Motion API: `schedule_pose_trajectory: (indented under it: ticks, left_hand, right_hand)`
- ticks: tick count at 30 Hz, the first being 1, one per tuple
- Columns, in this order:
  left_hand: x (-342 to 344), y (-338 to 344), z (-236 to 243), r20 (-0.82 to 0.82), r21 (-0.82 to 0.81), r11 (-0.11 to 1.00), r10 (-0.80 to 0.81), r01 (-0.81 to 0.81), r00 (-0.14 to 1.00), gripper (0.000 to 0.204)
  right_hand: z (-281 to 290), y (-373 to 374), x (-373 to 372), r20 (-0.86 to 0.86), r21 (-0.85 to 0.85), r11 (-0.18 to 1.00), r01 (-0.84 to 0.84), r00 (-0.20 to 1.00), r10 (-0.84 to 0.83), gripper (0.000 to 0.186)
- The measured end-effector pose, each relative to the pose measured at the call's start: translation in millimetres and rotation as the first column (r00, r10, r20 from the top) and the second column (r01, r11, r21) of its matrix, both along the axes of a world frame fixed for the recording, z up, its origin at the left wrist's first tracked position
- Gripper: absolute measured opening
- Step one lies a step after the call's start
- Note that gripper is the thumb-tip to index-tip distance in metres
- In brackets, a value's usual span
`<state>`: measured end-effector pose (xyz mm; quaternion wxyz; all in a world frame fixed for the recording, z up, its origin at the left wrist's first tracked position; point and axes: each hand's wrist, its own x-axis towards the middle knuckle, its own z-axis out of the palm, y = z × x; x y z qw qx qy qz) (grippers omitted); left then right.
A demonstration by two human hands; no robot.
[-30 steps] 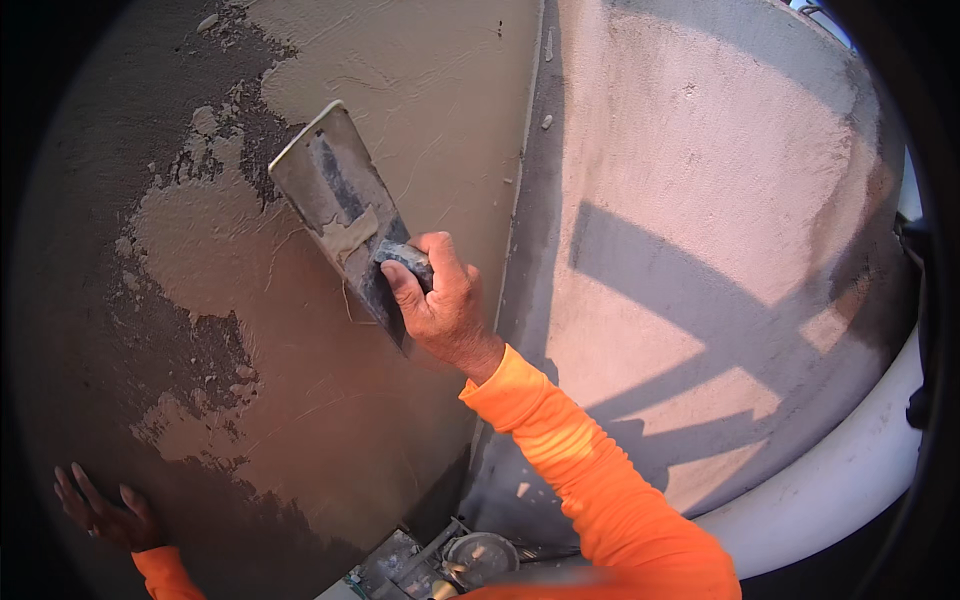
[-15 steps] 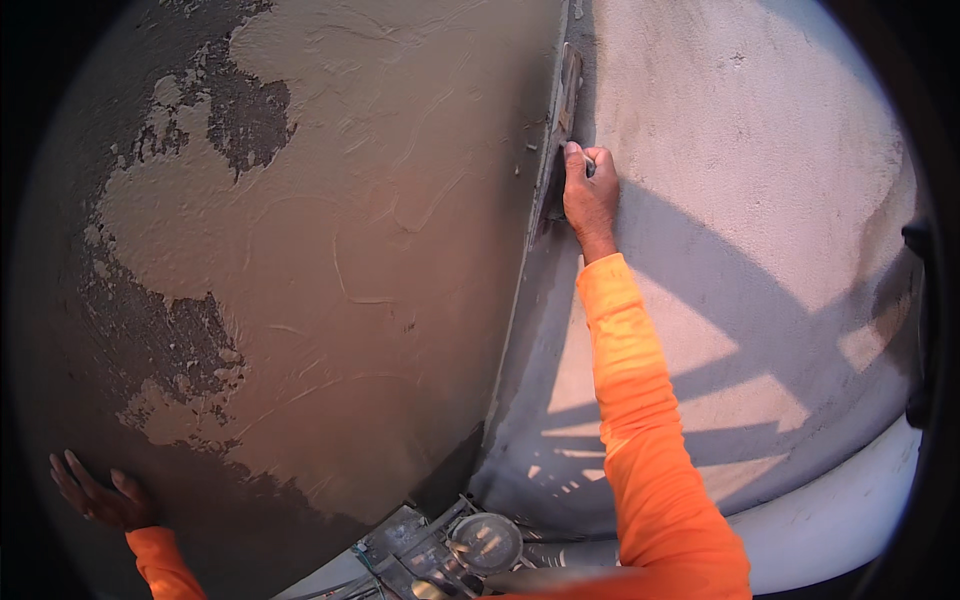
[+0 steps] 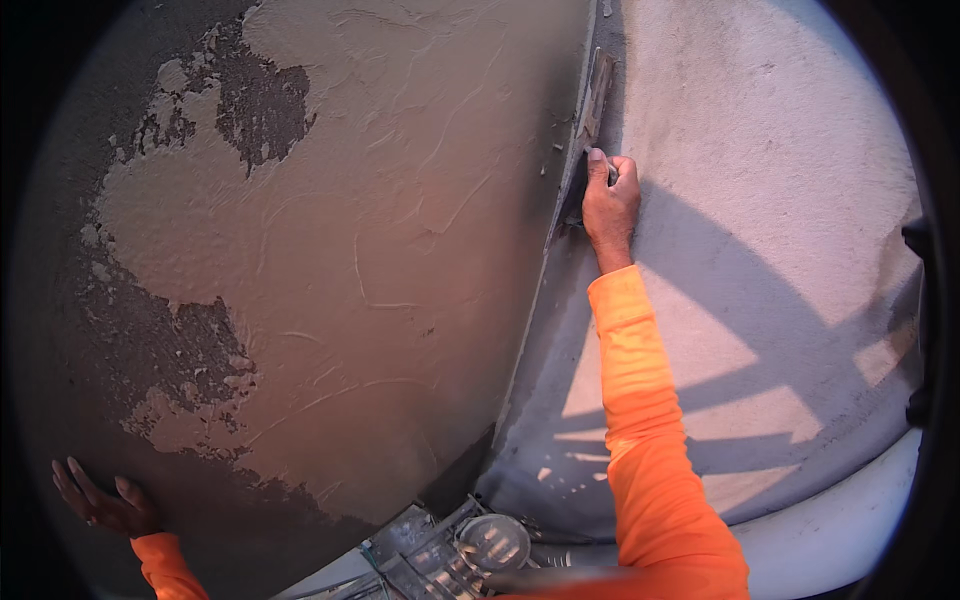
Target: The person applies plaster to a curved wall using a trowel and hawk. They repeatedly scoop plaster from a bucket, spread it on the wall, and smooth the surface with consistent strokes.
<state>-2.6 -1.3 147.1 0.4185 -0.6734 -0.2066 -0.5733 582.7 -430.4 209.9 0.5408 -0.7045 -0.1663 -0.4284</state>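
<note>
Fresh wet plaster (image 3: 330,220) coats much of the brown wall on the left, with ragged edges and darker rough patches (image 3: 265,105). My right hand (image 3: 610,205) is closed round the handle of a plastering trowel (image 3: 597,95). The trowel stands nearly upright at the corner where the plastered wall meets the pale wall (image 3: 740,120); its long blade shows nearly edge-on. Most of the handle is hidden by my fingers. At the lower left, my left hand (image 3: 110,503) is open, fingers spread, against or close to the dark wall, holding nothing.
Below the corner stand a round container (image 3: 494,543) and some cluttered gear with cables, only partly visible. A thick pale rounded form (image 3: 830,515) curves along the lower right. Shadows fall across the pale wall.
The view has turned slightly, so the walls, corner and trowel appear farther right. My right hand and the trowel stay at about the same place along the corner; my left hand has hardly moved.
</note>
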Motion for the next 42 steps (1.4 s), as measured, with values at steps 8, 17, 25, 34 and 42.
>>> schedule_pose_trajectory:
  ticks: [8,17,25,34,42]
  left_hand:
    - [2,0,1,0.028,0.023,0.999,0.025,-0.026,0.999,0.061]
    - [5,-2,-1,0.073,0.016,1.000,0.010,-0.011,0.997,0.061]
    - [1,-5,-7,0.060,-0.041,0.998,-0.053,0.055,0.997,0.059]
    - [-14,-2,-13,0.051,-0.111,0.968,-0.219,0.224,0.974,0.054]
    - [-68,-7,-40,-0.110,-0.228,0.841,-0.524,0.491,0.845,0.055]
  right_hand:
    - [-17,26,17,0.047,-0.002,0.999,-0.048,0.998,0.048,0.048]
    - [-3,67,-61,0.071,0.013,0.994,-0.109,0.992,0.108,0.046]
    - [15,143,-220,0.150,-0.136,0.953,-0.272,0.945,0.291,0.041]
    - [-49,233,-368,0.124,-0.190,0.948,-0.254,0.952,0.280,0.030]
    - [-156,248,-445,0.135,-0.282,0.873,-0.399,0.884,0.448,0.029]
